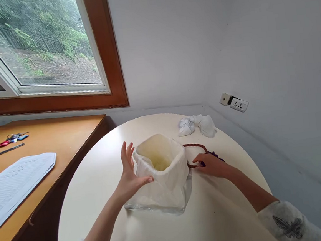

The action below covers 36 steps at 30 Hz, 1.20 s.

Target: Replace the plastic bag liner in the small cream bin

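Observation:
A bin with a squarish opening, lined with a translucent white plastic bag point(168, 189), stands upright on the round table. The liner is folded over the rim and hangs loosely down the sides; the inside looks yellowish. My left hand point(129, 178) is at its left side, fingers spread upward and thumb by the front rim. To the right of the bin lies a brown, loop-shaped handle point(195, 145) with a dark purple part. My right hand point(210, 165) reaches over this loop, fingers curled around its near side; the palm side is hidden.
A knotted white plastic bag point(197, 124) lies at the back of the round table point(98, 181). On the left, a wooden desk point(62, 127) bears papers point(17, 183), a pen point(2, 153) and keys point(13, 138). A wall socket point(239, 104) and a window point(44, 44) are beyond.

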Motion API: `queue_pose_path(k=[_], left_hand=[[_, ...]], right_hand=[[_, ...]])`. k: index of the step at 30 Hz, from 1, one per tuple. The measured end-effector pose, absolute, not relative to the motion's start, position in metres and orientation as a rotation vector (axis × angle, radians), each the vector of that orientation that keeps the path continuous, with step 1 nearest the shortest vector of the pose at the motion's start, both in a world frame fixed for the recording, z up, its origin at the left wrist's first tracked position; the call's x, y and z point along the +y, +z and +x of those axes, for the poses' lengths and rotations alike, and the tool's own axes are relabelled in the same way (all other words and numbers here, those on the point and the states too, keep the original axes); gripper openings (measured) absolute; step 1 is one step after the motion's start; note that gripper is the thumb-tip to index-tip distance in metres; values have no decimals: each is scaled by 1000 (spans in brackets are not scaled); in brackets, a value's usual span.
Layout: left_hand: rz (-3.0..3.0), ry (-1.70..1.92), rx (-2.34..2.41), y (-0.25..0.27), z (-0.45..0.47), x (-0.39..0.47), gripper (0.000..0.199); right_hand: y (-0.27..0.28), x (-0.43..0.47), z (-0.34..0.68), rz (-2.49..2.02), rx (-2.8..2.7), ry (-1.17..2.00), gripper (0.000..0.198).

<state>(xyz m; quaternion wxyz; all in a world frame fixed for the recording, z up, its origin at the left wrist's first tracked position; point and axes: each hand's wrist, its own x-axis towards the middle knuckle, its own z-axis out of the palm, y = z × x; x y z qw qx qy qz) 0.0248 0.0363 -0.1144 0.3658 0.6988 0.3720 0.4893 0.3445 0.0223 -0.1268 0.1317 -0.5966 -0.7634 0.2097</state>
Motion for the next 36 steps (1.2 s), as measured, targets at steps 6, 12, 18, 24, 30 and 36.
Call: queue_pose_path(k=[6,12,18,24,30,36], left_hand=[[1739,1155,1237,-124,46,2,132],[1707,1120,1312,-131,54,6,124],[1805,1100,1158,-138,46,19,119],[1837,1140,1130,-142,44,20,119],[1798,1164,1144,-144,41,20,121],[1795,1232,1054,-143,41,19,120]], right_hand=[[-146,16,342,-1673,-2093,514,20],[-123,25,339,-1581,-1844,375,26],[-55,14,308,-1219,-1778,284,23],[-29,6,264,-928,-2231,264,21],[-32,9,255,-917,-2356,368,22],[-35,10,259,-935,-2390,399,26]])
